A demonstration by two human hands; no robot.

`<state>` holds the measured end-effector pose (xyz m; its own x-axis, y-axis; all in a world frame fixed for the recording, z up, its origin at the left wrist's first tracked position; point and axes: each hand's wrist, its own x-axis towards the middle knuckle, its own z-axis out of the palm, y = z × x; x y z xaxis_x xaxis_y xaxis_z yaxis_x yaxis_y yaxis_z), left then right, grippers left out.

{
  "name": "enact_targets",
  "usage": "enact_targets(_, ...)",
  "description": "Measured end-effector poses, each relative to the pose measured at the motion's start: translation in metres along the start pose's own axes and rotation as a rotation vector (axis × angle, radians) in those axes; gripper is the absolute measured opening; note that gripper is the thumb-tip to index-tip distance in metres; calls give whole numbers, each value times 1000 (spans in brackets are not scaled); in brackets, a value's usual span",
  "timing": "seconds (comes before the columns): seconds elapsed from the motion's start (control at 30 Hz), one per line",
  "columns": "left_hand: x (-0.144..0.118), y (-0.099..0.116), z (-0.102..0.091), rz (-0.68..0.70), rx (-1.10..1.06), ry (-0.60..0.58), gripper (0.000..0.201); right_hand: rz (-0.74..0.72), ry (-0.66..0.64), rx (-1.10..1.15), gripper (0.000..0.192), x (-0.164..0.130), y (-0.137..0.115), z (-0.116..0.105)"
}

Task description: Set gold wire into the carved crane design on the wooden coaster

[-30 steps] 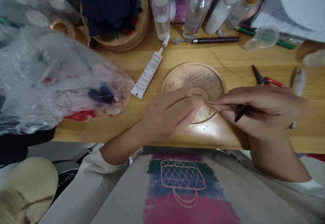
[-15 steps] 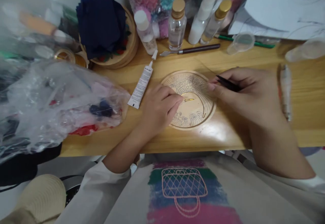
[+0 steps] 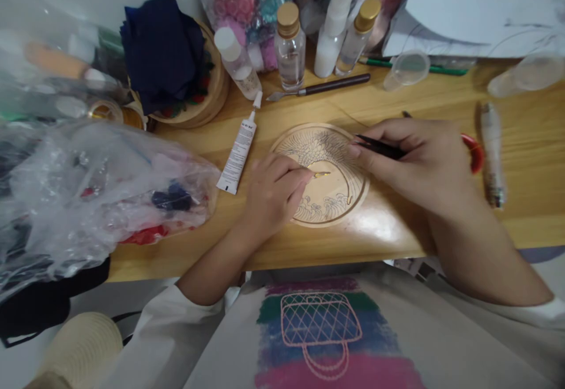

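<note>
A round wooden plate (image 3: 327, 212) printed with a fine line drawing of feather-like strokes and waves lies on the table. My left hand (image 3: 278, 195) rests over its left edge, fingers closed, thumb and index together at one end of a small gold piece (image 3: 322, 174). What lies between those fingertips is hidden. Thin gold wire (image 3: 350, 192) follows a curve of the drawing on the right. Above the plate's right edge my right hand (image 3: 415, 159) is closed around black tweezers (image 3: 379, 146), tips pointing left. A thin strand (image 3: 348, 117) extends up and left near the tips.
Left of the plate lies a white glue tube (image 3: 237, 156). Behind are a palette knife (image 3: 326, 87), a clear gold-capped bottle (image 3: 290, 53) and a plastic cup (image 3: 408, 69). A plastic bag (image 3: 101, 183) covers the left side; dark blue cloth (image 3: 163, 53) tops a round wooden box.
The view has shifted slightly, so objects sit a little further left. Both hands keep nearly the same pose at the plate. A red ring-shaped item now shows beside my right hand.
</note>
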<state>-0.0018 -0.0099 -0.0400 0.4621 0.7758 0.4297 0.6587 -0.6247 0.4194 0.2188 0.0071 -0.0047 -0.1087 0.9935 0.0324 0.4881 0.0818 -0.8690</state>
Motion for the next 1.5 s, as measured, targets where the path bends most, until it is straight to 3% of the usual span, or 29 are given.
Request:
enact_targets(0.3,1,0,1,22,5,12,9,-30,2,-29,17,0,1,0)
enact_targets(0.5,1,4,-2,40,0,40,9,-272,-273,-61,19,-2,6,3)
enact_targets(0.6,1,5,-2,52,-18,68,10,-346,-345,-137,20,-3,8,5)
enact_targets(0.87,1,7,-6,83,-24,74,8,-470,-282,-175,17,-3,5,6)
enact_targets(1.07,-2,13,-9,17,-61,7,8,-481,-254,-156,15,-4,5,7)
enact_targets(1.23,-3,17,-9,-27,-104,16,7,-482,-260,-150,16,-5,4,6)
enact_targets(1.5,-3,18,-9,-27,-17,-16,9,-444,-304,-216,18,-6,1,6)
